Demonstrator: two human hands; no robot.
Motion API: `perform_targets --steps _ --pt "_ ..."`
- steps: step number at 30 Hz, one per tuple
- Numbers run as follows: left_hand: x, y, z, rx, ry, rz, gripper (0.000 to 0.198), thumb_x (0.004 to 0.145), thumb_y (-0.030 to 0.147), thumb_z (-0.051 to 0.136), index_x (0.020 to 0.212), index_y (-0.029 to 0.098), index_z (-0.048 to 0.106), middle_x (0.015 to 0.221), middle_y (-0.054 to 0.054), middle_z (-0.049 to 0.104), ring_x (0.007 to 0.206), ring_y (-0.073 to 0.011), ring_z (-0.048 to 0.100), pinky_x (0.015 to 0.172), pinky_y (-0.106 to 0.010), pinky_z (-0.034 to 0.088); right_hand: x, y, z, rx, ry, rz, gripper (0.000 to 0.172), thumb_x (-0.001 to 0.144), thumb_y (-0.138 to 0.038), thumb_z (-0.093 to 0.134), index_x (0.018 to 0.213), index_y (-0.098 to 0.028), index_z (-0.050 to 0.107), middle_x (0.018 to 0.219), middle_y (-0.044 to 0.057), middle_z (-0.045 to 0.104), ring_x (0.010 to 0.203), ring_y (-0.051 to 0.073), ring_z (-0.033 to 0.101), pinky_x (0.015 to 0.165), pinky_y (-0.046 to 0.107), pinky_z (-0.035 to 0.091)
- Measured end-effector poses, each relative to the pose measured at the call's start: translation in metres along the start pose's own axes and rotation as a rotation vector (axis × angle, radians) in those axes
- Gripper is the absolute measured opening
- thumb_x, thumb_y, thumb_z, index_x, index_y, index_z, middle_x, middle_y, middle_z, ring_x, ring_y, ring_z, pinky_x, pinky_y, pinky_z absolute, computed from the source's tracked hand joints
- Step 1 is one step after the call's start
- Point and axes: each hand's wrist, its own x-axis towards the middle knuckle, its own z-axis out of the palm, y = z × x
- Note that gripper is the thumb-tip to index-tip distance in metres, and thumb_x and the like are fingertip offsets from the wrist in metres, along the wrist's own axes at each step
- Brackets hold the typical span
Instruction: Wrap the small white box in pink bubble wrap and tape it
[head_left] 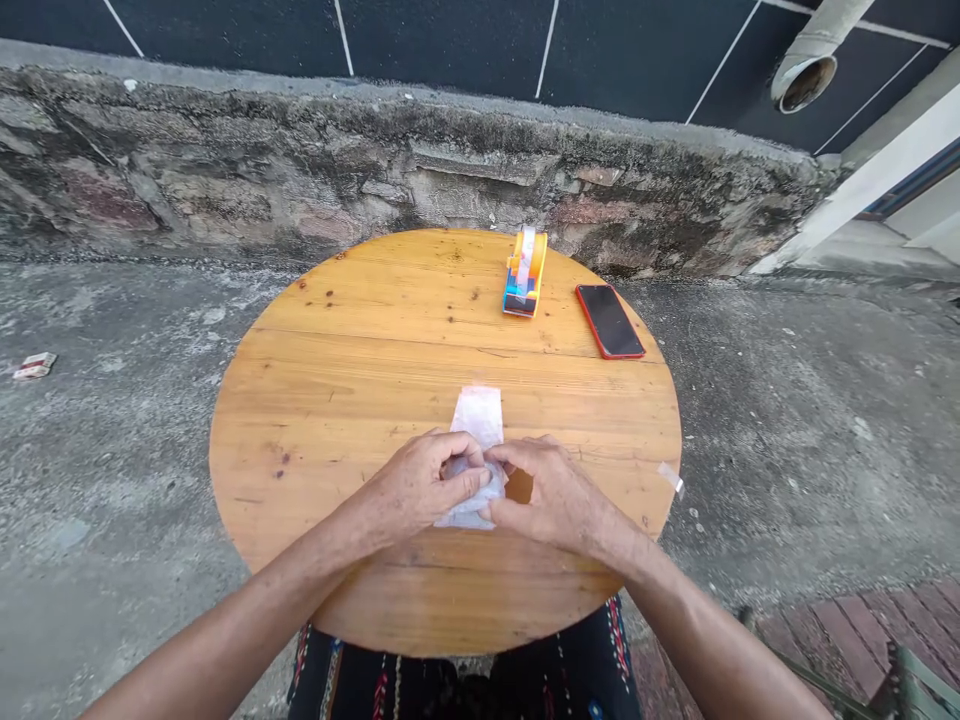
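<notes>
A pale, thin wrap (478,412), whitish and slightly see-through, lies on the round wooden table (337,370). Its flat end points away from me, and its near part is bunched up between my hands. From the left, my left hand (431,480) is curled with thumb and fingers closed on the bunched part. My right hand (551,495) reaches in from the right, its fingertips and thumb pinching the other side of the same bundle. What is inside the bundle, if anything, cannot be made out.
A yellow and blue tape dispenser (525,275) stands at the table's far side. Right of it lies a red-edged phone (611,322). A strip of tape (670,478) hangs from the right edge. Beyond is a stone wall (300,190); a small packet (35,365) lies on the ground at left.
</notes>
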Motion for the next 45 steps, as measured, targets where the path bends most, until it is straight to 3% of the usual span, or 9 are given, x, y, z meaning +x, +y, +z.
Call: perform_targets --steps 5,10,15,21,25,29,34,38,45 --pt "0.009 0.004 -0.007 0.005 -0.085 -0.035 0.021 0.084 0.033 0.053 0.07 0.018 0.057 0.062 0.005 0.051 0.057 -0.0101 0.043 0.051 -0.022 0.029 0.008 0.003 -0.007 0.064 -0.044 0.021 0.012 0.073 -0.025 0.07 0.082 -0.019 0.063 0.081 -0.001 0.064 0.073 0.014 0.056 0.069 0.027 0.042" --pt "0.017 0.001 -0.009 0.096 -0.022 0.062 0.02 0.081 0.029 0.055 0.067 0.018 0.062 0.076 0.0 0.058 0.071 -0.014 0.053 0.063 -0.026 0.038 0.013 0.002 -0.012 0.048 -0.059 0.024 0.021 0.074 -0.027 0.073 0.091 -0.018 0.068 0.085 0.001 0.064 0.076 0.015 0.056 0.07 0.028 0.042" --pt "0.022 -0.008 -0.008 0.111 0.012 0.125 0.022 0.083 0.029 0.054 0.067 0.018 0.063 0.072 0.0 0.06 0.072 -0.0144 0.054 0.065 -0.026 0.041 0.017 0.003 -0.013 0.007 -0.083 0.036 0.018 0.078 -0.032 0.071 0.088 -0.017 0.069 0.081 0.001 0.062 0.071 0.014 0.054 0.067 0.027 0.041" --pt "0.021 -0.012 -0.011 0.07 -0.083 0.16 0.039 0.093 0.033 0.04 0.066 0.016 0.063 0.068 -0.001 0.058 0.063 -0.0125 0.053 0.059 -0.024 0.04 0.019 0.012 -0.01 -0.034 -0.107 -0.027 0.016 0.084 -0.033 0.063 0.084 -0.018 0.069 0.077 0.0 0.059 0.07 0.013 0.052 0.062 0.025 0.037" --pt "0.016 -0.01 -0.017 0.022 -0.122 0.189 0.038 0.096 0.035 0.038 0.082 0.017 0.068 0.084 -0.003 0.067 0.081 -0.0169 0.06 0.073 -0.027 0.045 0.019 0.015 -0.008 -0.024 -0.109 0.006 0.019 0.087 -0.034 0.059 0.083 -0.018 0.068 0.078 0.001 0.063 0.07 0.013 0.053 0.064 0.026 0.038" --pt "0.011 -0.009 -0.025 0.015 -0.159 0.174 0.029 0.089 0.039 0.052 0.108 0.022 0.065 0.098 -0.003 0.069 0.09 -0.0197 0.062 0.08 -0.029 0.048 0.02 0.015 -0.009 -0.004 -0.125 0.017 0.021 0.089 -0.035 0.057 0.086 -0.019 0.069 0.077 0.0 0.065 0.069 0.013 0.054 0.064 0.026 0.038" --pt "0.001 -0.014 -0.03 0.129 -0.196 0.235 0.052 0.069 0.033 0.073 0.118 0.028 0.059 0.119 -0.002 0.064 0.107 -0.0251 0.059 0.091 -0.035 0.046 0.022 0.012 -0.011 -0.011 -0.12 0.015 0.02 0.088 -0.035 0.057 0.087 -0.02 0.07 0.081 0.001 0.067 0.072 0.014 0.056 0.066 0.026 0.039" --pt "-0.005 -0.017 -0.025 0.178 -0.19 0.251 0.064 0.067 0.02 0.07 0.128 0.031 0.052 0.126 -0.002 0.059 0.115 -0.0262 0.054 0.096 -0.039 0.044 0.022 0.009 -0.014 0.003 -0.132 0.006 0.019 0.088 -0.033 0.056 0.09 -0.02 0.07 0.081 0.001 0.068 0.072 0.014 0.056 0.066 0.026 0.04" --pt "-0.002 -0.019 -0.02 0.2 -0.172 0.331 0.059 0.074 0.012 0.061 0.128 0.031 0.051 0.125 -0.001 0.06 0.116 -0.0226 0.054 0.099 -0.036 0.041 0.019 0.008 -0.009 -0.032 -0.068 -0.017 0.018 0.084 -0.026 0.059 0.099 -0.02 0.066 0.09 0.002 0.069 0.08 0.016 0.06 0.074 0.03 0.045"
